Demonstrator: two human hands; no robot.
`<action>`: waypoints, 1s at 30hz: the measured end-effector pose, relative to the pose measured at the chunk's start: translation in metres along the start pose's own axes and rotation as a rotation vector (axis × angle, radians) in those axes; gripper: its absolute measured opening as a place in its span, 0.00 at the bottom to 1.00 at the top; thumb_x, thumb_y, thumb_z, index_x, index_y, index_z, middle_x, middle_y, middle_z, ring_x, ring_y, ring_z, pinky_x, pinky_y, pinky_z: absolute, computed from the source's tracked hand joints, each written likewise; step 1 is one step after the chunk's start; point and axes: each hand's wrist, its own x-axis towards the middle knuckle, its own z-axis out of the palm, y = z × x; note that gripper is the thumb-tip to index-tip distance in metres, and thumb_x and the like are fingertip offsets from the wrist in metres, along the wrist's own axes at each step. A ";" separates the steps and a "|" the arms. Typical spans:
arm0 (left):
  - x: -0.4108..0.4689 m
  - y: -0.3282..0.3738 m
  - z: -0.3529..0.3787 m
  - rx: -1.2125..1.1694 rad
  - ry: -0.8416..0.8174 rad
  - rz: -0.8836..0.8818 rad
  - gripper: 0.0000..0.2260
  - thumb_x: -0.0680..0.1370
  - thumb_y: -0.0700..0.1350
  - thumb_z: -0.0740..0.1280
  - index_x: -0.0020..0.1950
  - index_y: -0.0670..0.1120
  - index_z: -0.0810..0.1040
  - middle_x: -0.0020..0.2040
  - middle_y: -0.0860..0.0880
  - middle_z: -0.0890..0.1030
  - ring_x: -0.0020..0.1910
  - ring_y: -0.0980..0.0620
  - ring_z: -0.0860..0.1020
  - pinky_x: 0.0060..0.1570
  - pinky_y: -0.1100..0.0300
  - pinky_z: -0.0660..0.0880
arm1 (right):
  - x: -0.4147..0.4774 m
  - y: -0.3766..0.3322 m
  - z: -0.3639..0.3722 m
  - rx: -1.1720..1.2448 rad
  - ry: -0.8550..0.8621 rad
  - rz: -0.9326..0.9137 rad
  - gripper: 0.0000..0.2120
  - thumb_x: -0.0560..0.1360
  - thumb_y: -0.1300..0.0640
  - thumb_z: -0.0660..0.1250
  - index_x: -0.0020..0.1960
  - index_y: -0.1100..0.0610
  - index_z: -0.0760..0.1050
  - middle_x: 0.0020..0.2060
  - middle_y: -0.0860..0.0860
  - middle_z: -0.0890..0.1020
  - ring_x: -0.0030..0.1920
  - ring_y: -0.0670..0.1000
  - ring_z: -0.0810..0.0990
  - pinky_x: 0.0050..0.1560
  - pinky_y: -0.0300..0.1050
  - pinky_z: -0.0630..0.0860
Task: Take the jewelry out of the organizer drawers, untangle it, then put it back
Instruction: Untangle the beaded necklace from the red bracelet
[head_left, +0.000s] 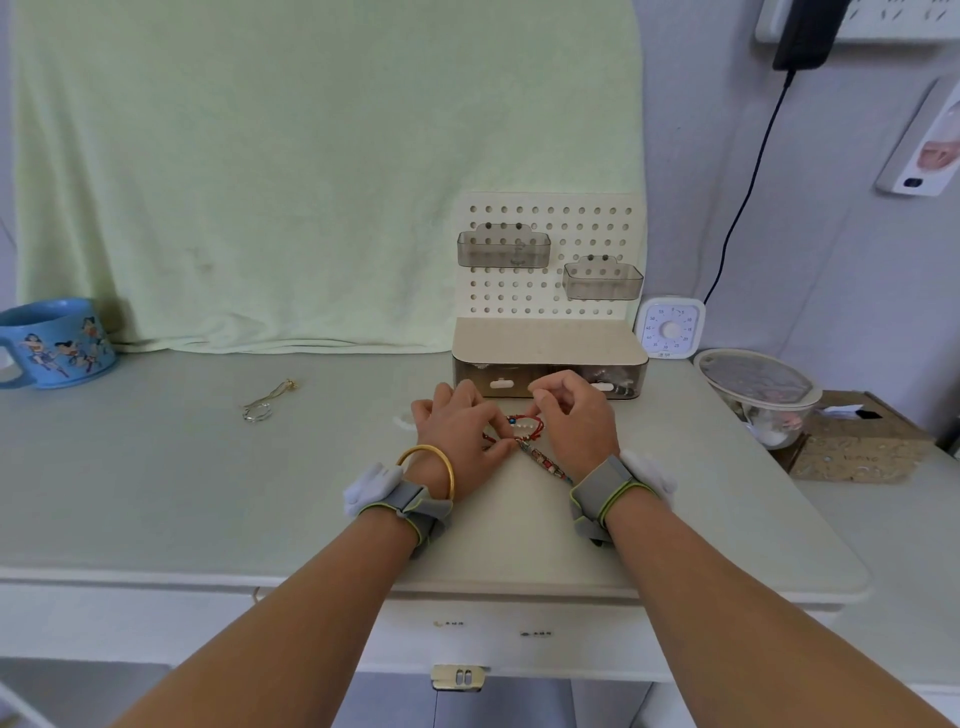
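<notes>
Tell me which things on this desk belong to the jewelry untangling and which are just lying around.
Job: red cord bracelet and multicoloured beaded strand, held by left hand and right hand; gold-and-silver chain; beige pegboard organizer.
Lying about: blue cartoon mug; white square timer; lidded glass bowl.

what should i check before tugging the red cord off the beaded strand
1. Grip: left hand and right hand each pinch the red cord bracelet: ok.
2. Cord clear of the beaded strand: not ok, they meet at the left hand.
3. Knot visible: cannot tell, the hands cover it.
4. Gold chain with rings kept apart, lying to the left: ok.
5. Organizer drawers open for the return: not ok, both look shut.
</notes>
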 end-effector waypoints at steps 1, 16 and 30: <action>0.001 0.000 0.001 -0.005 -0.004 0.012 0.07 0.74 0.57 0.67 0.46 0.56 0.79 0.48 0.56 0.68 0.56 0.51 0.66 0.56 0.54 0.58 | -0.001 -0.001 0.001 0.024 -0.027 -0.005 0.04 0.76 0.57 0.65 0.45 0.53 0.78 0.33 0.48 0.84 0.37 0.44 0.82 0.43 0.33 0.75; 0.002 -0.014 -0.007 -0.571 0.230 -0.195 0.07 0.79 0.48 0.63 0.44 0.59 0.77 0.33 0.59 0.79 0.41 0.57 0.79 0.59 0.47 0.69 | -0.004 -0.010 -0.004 0.061 -0.214 -0.100 0.04 0.74 0.56 0.71 0.48 0.54 0.83 0.37 0.49 0.85 0.36 0.42 0.80 0.41 0.36 0.76; 0.003 -0.019 -0.008 -0.702 0.267 -0.280 0.05 0.77 0.45 0.68 0.44 0.53 0.81 0.35 0.57 0.82 0.36 0.60 0.77 0.55 0.50 0.77 | -0.007 -0.018 -0.007 0.147 -0.199 -0.103 0.06 0.72 0.64 0.71 0.47 0.56 0.81 0.37 0.51 0.86 0.39 0.43 0.83 0.43 0.32 0.77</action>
